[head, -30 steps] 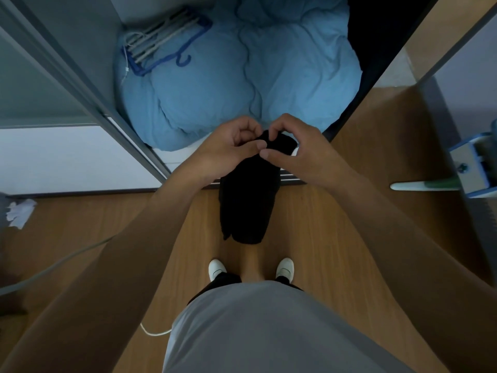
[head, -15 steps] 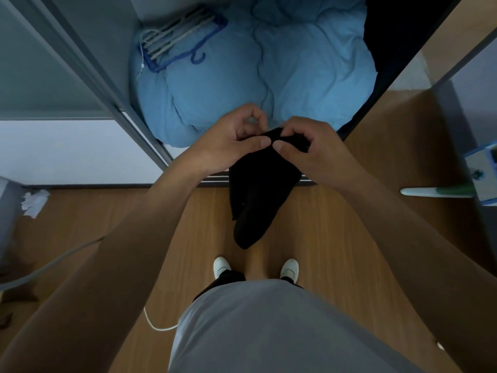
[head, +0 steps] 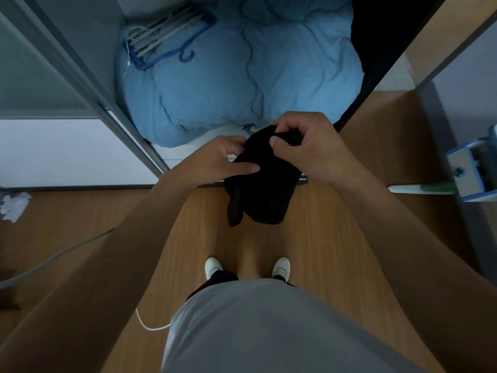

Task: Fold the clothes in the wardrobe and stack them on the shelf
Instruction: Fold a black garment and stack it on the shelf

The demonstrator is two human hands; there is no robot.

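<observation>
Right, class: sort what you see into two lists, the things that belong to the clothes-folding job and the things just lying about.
In the job: black garment, left hand, right hand, wardrobe.

Lying about: blue duvet, blue hanger, crumpled paper, white cable.

I see both forearms extended, converging. Left hand (head: pixel 223 162) pinches the black garment (head: pixel 263 192), thumb on top. Right hand (head: pixel 309 150) farther forward, fingers curled into its upper edge.
</observation>
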